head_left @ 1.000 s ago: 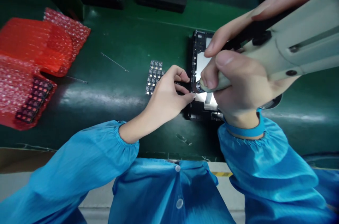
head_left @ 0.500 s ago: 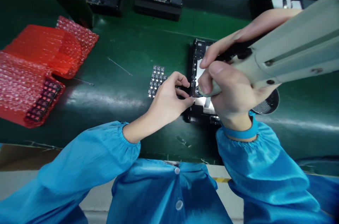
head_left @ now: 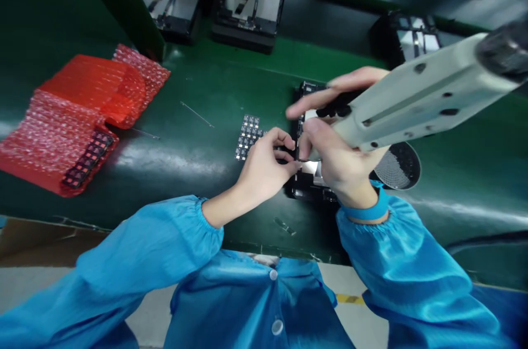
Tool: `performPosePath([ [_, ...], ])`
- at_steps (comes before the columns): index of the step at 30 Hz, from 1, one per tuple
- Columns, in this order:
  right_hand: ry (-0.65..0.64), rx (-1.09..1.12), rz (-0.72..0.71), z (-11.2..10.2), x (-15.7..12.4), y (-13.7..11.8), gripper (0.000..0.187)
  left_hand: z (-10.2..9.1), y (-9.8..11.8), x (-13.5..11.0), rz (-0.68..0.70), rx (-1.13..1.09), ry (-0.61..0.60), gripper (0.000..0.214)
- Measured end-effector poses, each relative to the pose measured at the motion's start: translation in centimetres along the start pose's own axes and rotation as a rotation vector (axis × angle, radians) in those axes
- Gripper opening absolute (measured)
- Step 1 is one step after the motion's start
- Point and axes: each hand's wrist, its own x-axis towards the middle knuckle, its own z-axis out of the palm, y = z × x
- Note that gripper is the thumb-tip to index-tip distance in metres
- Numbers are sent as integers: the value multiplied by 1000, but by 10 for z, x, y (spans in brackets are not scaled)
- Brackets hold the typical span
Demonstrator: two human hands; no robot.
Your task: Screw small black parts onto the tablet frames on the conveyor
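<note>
My right hand is wrapped round a long beige electric screwdriver, whose tip points down at the left edge of a black device frame lying on the green belt. My left hand rests beside that edge with its fingers pinched together at the frame, right next to the driver tip. What the fingers pinch is too small to make out. A small black panel of tiny parts lies just left of my left hand.
Red bubble-wrap sheets with a dark parts strip lie at the left. A round black dish sits right of the frame. More device frames stand at the back. A green post rises at upper left.
The view has tilted up and back, so everything sits lower and smaller. The screwdriver body has swung lower across the right. Both hands stay at the frame's left edge.
</note>
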Motion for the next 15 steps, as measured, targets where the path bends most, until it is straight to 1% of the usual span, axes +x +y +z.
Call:
performPosePath([
  [2, -2, 12, 15, -1, -2, 0, 38, 0, -1, 2, 9, 9, 6, 33],
  [5, 24, 35, 46, -2, -3, 1, 33, 0, -1, 4, 8, 1, 0, 30],
  [7, -13, 71, 59, -3, -2, 2, 37, -1, 1, 4, -20, -8, -31, 30],
  [9, -49, 108, 68, -3, -1, 3, 42, -5, 4, 3, -78, -8, -76, 32],
  [11, -32, 125, 62, -1, 1, 4, 46, -12, 8, 4, -128, 12, -135, 34],
  [13, -13, 150, 43, 0, 2, 5, 48, -24, 14, 14, -138, 29, -195, 36],
  [14, -20, 165, 38, -1, 3, 4, 50, -33, 20, 24, -113, 44, -181, 35],
  [15, -33, 175, 37, -2, 4, 2, 51, -43, 27, 37, -67, 66, -104, 36],
])
